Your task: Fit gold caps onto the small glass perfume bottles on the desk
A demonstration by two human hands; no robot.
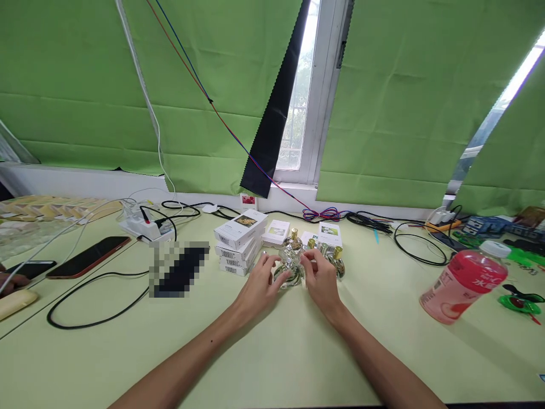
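Observation:
A small clear glass perfume bottle (289, 276) sits on the table between my two hands. My left hand (260, 282) curls around its left side, with thumb and fingers against the glass. At its upper right, my right hand (322, 280) has thumb and fingertips pinched together; whatever is between them is too small to make out. Close behind the hands stand other glass bottles with gold-coloured tops, one bottle (340, 265) by my right hand and another gold top (294, 233) farther back. A stack of white boxes (240, 244) rises left of my left hand.
More white boxes (330, 234) lie behind the bottles. A pink drink bottle (465, 281) stands at right. Phones (88, 257), a power strip (147, 227) and a looped black cable (85, 326) are at left, where another person's hand (12, 281) shows at the edge.

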